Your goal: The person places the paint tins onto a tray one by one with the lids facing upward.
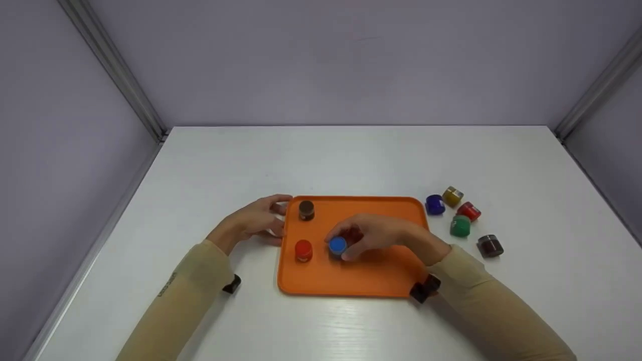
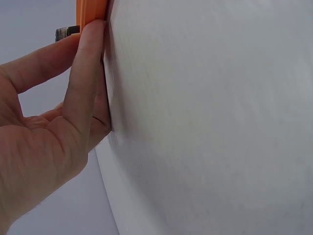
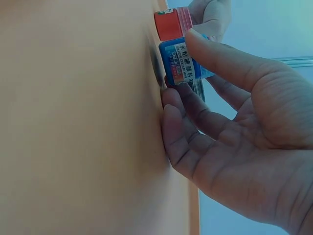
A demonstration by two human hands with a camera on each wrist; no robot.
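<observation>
Right hand (image 3: pixel 244 147) pinching blue-lidded jar (image 3: pixel 182 61), printed label, on orange tray (image 1: pixel 351 281)

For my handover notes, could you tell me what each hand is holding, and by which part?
The right hand pinches the blue jar by its sides. The left hand holds nothing; it touches the orange tray at its left edge.

Both my arms wear long, close-fitting tan sleeves that end at the wrists. The left sleeve (image 1: pixel 175 296) carries a small line of dark lettering along the forearm, too small to read. A small black device sits strapped under each wrist: one by the left cuff (image 1: pixel 231 284), one by the right cuff (image 1: pixel 425 289). My left hand (image 1: pixel 256 220) and right hand (image 1: pixel 376 238) are bare, without rings or gloves.
</observation>
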